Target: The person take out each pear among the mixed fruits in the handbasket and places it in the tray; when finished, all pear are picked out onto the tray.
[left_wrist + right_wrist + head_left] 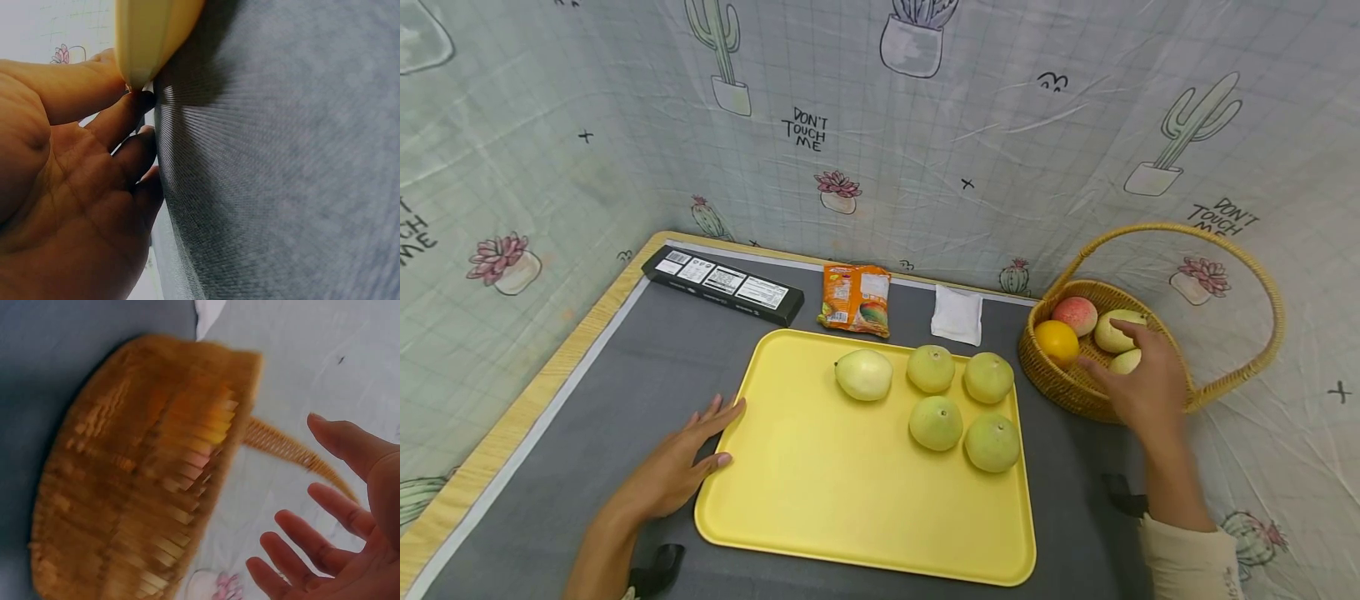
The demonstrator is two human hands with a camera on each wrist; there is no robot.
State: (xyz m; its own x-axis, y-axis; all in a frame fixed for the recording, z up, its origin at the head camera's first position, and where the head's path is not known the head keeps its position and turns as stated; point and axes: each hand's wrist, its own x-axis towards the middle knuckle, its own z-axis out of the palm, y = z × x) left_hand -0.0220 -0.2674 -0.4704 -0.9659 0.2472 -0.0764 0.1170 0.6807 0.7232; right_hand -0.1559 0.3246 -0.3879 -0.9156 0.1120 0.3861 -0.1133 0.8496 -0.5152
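Observation:
My left hand (681, 467) rests at the left edge of the yellow tray (820, 492), its fingers extended and fingertips at the rim. In the left wrist view the thumb and fingers meet the tray's edge near the grey tabletop. Over the wicker basket (1071, 392) hovers my right hand (1138, 379), thumb and fingers spread with nothing between them. Inside the basket lie a peach (1075, 316), an orange (1056, 342) and two pale yellow-green fruits (1116, 330). The tray carries a pale yellow pear-like fruit (864, 375) and several round green fruits (936, 423) on its right side.
Behind the tray lie a long black box (722, 283), an orange snack packet (855, 300) and a white packet (957, 315). The basket's tall handle (1262, 292) arches up on the right. A patterned curtain (910, 167) surrounds the table.

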